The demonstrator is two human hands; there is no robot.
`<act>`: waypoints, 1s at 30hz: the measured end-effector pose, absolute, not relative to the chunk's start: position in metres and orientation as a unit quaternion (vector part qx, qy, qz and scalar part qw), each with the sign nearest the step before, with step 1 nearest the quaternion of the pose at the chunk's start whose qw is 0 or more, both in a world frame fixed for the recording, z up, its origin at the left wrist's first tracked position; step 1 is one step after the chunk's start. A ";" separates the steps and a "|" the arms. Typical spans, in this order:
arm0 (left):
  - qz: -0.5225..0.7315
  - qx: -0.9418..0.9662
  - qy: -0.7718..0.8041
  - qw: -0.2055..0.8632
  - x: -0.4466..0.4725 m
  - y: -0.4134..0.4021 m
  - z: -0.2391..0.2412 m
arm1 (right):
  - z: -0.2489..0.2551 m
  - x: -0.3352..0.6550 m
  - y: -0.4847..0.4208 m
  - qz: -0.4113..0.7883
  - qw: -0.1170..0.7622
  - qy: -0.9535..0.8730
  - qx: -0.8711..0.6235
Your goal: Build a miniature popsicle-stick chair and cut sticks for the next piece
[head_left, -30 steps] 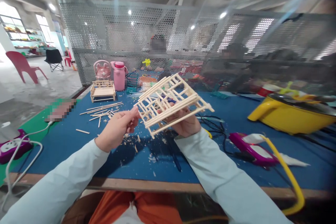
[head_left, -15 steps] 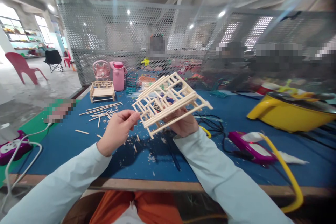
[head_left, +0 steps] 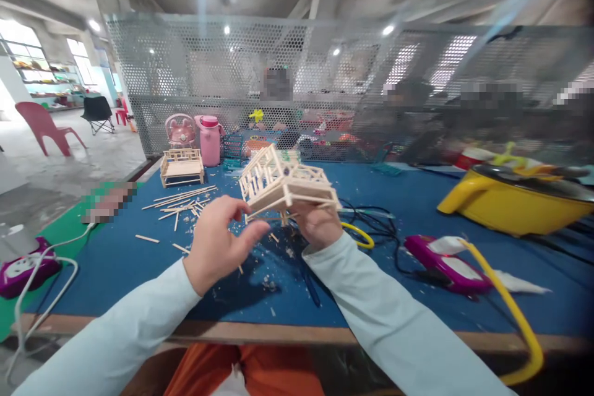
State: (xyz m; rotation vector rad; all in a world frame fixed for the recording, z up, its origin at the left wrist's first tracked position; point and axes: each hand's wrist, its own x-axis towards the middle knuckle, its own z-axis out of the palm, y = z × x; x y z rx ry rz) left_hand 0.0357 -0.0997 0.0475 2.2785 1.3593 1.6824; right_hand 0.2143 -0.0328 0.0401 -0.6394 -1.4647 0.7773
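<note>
A small frame model built of pale wooden sticks [head_left: 283, 182] hangs above the blue table [head_left: 408, 198]. My right hand [head_left: 318, 223] grips it from underneath, fingers closed on its lower bars. Just left of the model is my left hand [head_left: 220, 244], fingers spread and curled, holding nothing; its fingertips are close to the model's near corner. Both arms wear light blue sleeves.
Loose wooden sticks [head_left: 179, 201] and shavings lie on the table. A finished wooden bench model [head_left: 182, 166], pink bottle [head_left: 210, 139], yellow pot [head_left: 515, 198], a purple tool [head_left: 445, 263] with yellow cable and black cords lie around. Mesh fence [head_left: 297, 80] behind; people beyond it.
The stick model has been turned and lowered in my right hand. My left hand let go of its corner and opened beside it.
</note>
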 end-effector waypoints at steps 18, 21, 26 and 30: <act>0.484 0.508 0.316 0.639 0.029 -0.093 0.054 | 0.035 0.205 -0.051 0.082 0.597 -0.737 -0.306; 0.406 0.475 0.295 0.723 0.020 -0.090 0.056 | 0.037 0.205 -0.055 0.070 0.594 -0.741 -0.305; 0.364 0.506 0.309 0.719 0.007 -0.087 0.054 | 0.040 0.203 -0.058 0.057 0.619 -0.736 -0.267; 0.354 0.504 0.282 0.736 0.007 -0.086 0.052 | 0.041 0.201 -0.059 0.062 0.619 -0.736 -0.266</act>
